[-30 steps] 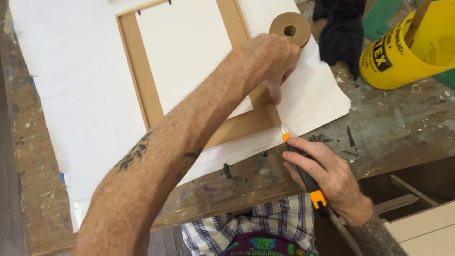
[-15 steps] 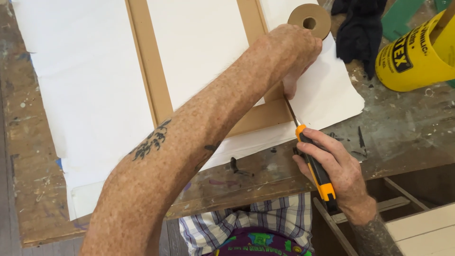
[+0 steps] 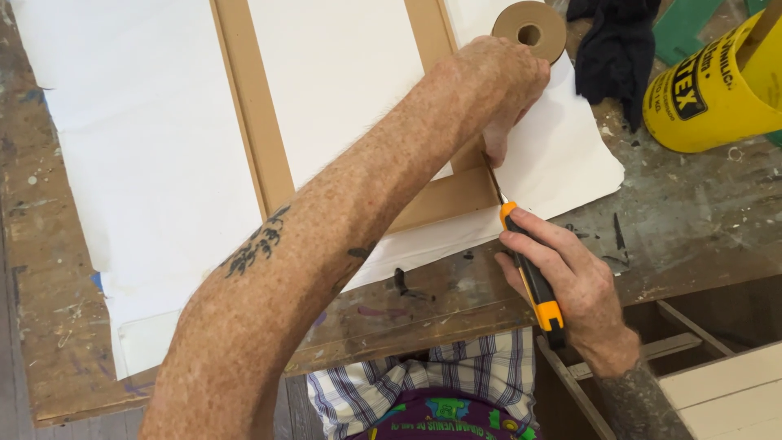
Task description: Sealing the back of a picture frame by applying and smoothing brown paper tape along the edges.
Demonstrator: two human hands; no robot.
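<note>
A brown wooden frame [image 3: 252, 122] lies face down on a big white sheet of paper [image 3: 147, 163] on a worn workbench. My left hand [image 3: 505, 81] reaches across and presses down on the frame's right rail near its lower corner. My right hand [image 3: 570, 285] grips an orange and black utility knife [image 3: 533, 277]. The blade tip touches the paper along the frame's outer right edge, just below my left fingers.
A roll of brown tape [image 3: 531, 29] sits just past my left hand. A dark cloth [image 3: 615, 57] and a yellow tub [image 3: 717, 90] stand at the right. The paint-stained bench edge [image 3: 456, 310] runs in front of me, with wooden slats [image 3: 692, 358] below right.
The view has closed in on the frame's lower right corner. My left hand stays on the right rail, and the knife remains at the frame's edge just below it.
</note>
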